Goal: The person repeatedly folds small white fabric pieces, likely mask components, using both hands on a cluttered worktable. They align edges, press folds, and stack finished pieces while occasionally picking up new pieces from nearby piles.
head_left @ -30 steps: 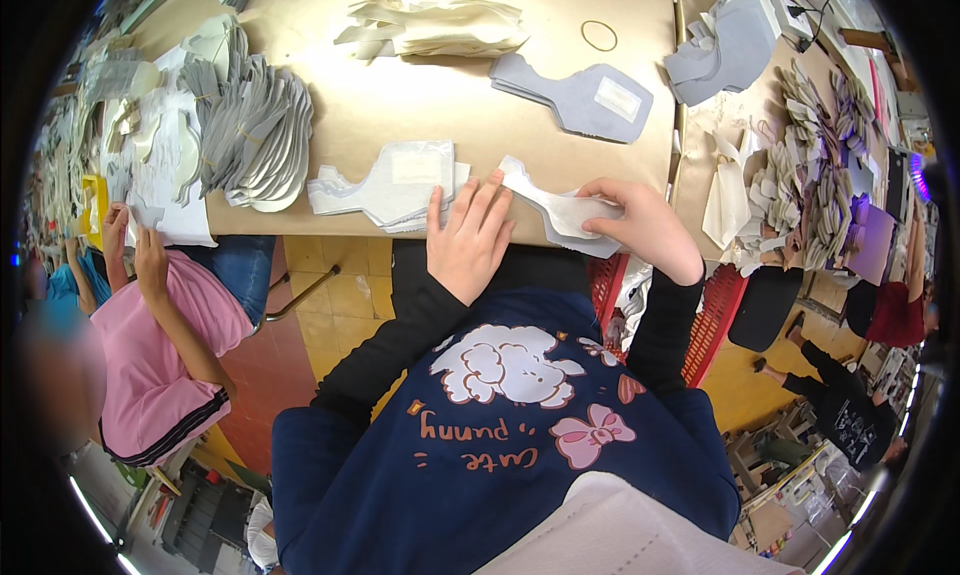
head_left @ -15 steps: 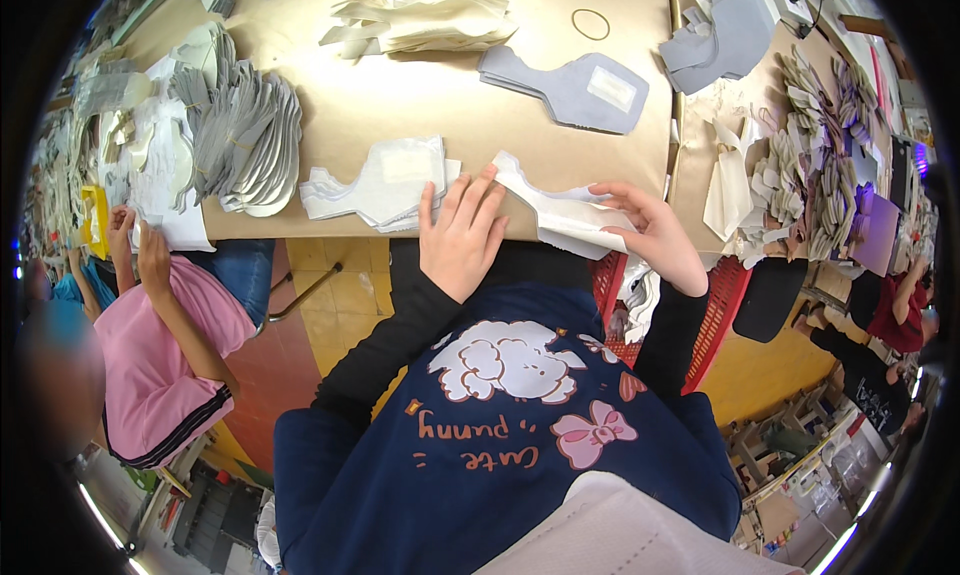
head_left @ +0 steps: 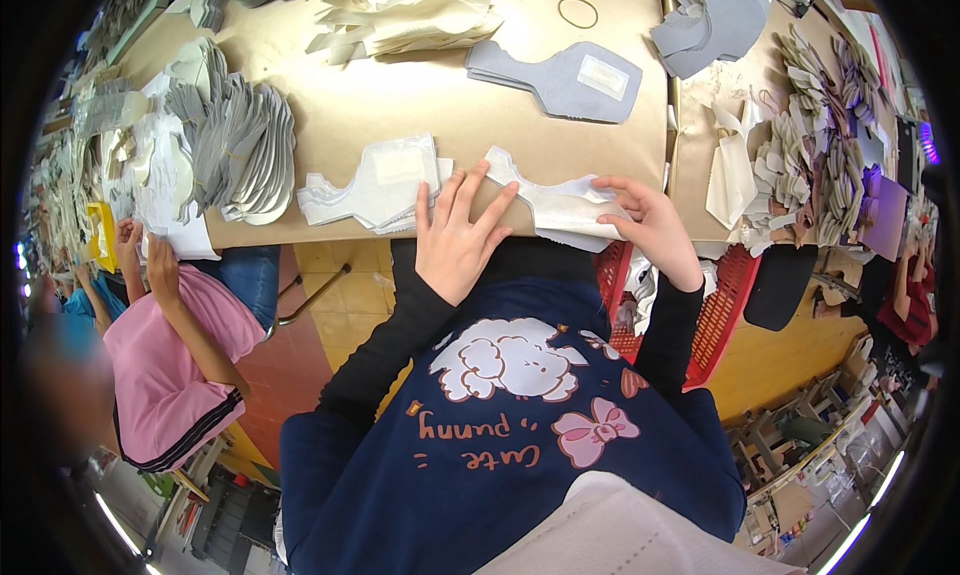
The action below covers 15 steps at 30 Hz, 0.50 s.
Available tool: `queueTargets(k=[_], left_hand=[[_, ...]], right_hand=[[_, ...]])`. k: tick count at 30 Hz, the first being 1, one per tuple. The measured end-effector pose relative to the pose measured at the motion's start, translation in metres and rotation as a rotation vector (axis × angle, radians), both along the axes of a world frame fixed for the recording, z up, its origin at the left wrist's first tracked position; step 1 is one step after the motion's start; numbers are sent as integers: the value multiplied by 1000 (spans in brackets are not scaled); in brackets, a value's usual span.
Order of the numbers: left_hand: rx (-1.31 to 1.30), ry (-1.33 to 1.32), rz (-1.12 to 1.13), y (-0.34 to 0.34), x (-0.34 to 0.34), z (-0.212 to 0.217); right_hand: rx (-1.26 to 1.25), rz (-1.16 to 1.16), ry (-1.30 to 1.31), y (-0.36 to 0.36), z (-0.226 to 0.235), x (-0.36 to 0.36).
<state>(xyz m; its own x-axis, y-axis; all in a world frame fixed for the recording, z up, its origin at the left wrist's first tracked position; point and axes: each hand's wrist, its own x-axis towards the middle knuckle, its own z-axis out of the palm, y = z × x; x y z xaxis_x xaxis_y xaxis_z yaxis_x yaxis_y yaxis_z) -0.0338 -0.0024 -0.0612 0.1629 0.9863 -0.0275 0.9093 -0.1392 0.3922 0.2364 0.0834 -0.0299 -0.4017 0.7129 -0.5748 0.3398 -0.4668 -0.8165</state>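
Near the table's front edge lies a white cut fabric piece (head_left: 575, 207), narrow at its left end and wide at its right, with a grey layer showing beneath its near edge. My right hand (head_left: 652, 225) grips the wide end between thumb and fingers. My left hand (head_left: 460, 233) lies flat with spread fingers, its fingertips at the piece's narrow left tip. Just left of that hand is a small stack of white cut pieces (head_left: 370, 187) of similar shape, the top one bearing a cream rectangular patch.
Grey cut pieces with a pale patch (head_left: 575, 83) lie farther back, near a rubber band (head_left: 578, 13) and cream pieces (head_left: 400, 25). Bundled grey pieces (head_left: 240, 145) stand at left. A red plastic crate (head_left: 715, 315) is below the table. A co-worker in pink (head_left: 180, 365) sits at left.
My right hand has shifted slightly, and the wide end of the white piece lies flatter. The fingers of my left hand are spread a little more. The whole view has shifted slightly.
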Motion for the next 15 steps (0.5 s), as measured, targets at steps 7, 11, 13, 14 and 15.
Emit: queueTargets(k=[7, 11, 13, 14, 15], left_hand=[[57, -72, -66, -1, 13, -3], [63, -99, -171, 4, 14, -7], [78, -40, -190, 5, 11, -8], [69, -32, -200, 6, 10, -7], [64, -29, -208, 6, 9, -6]], right_hand=[[24, -4, -48, -3, -3, -1], [112, 0, -145, -6, -2, -5], [167, -10, -196, -9, 0, -6], [190, -6, -219, -10, 1, -6], [213, -1, -241, -11, 2, -6]])
